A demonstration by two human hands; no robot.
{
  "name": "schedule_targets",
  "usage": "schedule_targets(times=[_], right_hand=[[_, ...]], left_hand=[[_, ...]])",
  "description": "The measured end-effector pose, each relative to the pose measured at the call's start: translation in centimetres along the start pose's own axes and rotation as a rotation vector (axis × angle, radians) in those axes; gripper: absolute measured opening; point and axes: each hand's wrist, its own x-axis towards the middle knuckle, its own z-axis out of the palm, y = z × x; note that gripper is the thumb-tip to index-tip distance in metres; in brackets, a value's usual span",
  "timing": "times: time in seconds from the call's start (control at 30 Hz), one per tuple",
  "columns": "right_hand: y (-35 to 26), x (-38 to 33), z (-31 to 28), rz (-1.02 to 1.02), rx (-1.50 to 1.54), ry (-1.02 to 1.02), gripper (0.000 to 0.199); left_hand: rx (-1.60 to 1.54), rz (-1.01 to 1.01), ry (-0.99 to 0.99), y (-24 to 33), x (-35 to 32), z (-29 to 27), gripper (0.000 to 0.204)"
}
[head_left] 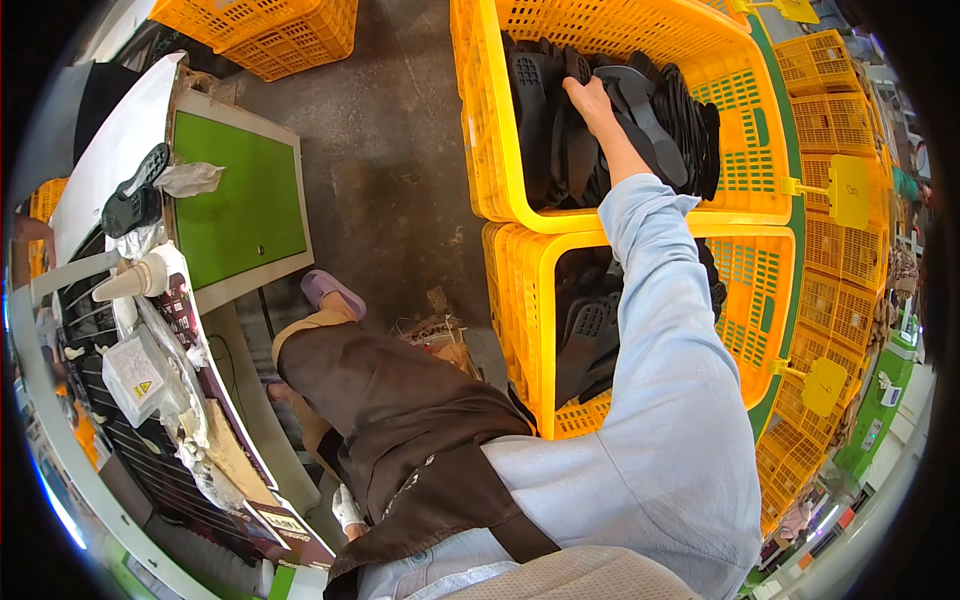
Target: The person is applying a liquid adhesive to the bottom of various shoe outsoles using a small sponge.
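My right hand (588, 103), bare, reaches into the upper yellow crate (515, 190). Its fingers are closed round the top of a black shoe sole (577, 66) standing among others. Packed beside it are more dark soles (690, 130), upright in a row, and a greyish sole (640, 95) lies tilted over them. At the lower left, beside my dark apron (400, 400), hangs my left hand (347, 508) in a white glove. Its fingers look stretched out, with nothing seen in them; part of that hand is hidden by the apron.
A second yellow crate (547, 330) with dark soles stands nearer me. At left is a machine with a green panel (235, 200); a black sole (135, 195) lies on its edge. Stacked yellow crates (825, 240) line the right. Another yellow crate (290, 45) stands far left.
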Motion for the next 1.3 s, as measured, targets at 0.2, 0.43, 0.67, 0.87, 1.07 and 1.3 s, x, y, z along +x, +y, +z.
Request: schedule_targets(times=[0.2,0.43,0.67,0.87,1.07,1.3], right_hand=[[-1.2,-2.7,3.3,-0.291,-0.215,-0.093,0.094],[-0.9,-2.5,4.1,-0.322,-0.308,-0.115,0.106],[-0.9,1.2,-1.7,0.004,0.312,-0.253,0.065],[0.5,1.4,-0.4,0.203,0.070,-0.054,0.095],[0.0,-0.2,2.7,0.151,-0.224,-0.087,0.121],[0.6,0.2,2.4,0.127,-0.173,-0.150,0.127]], left_hand=[[0.079,0.004,0.025,0.1,0.7,-0.5,0.032],[0.155,0.030,0.025,0.4,1.1,-0.3,0.037],[0.234,-0.031,0.009,-0.2,1.8,-1.0,0.041],[0.206,0.048,0.027,-1.3,2.5,-1.0,0.045],[0.226,0.078,0.025,-1.3,2.7,-1.0,0.045],[0.192,0.061,0.035,-0.9,2.7,-0.7,0.044]])
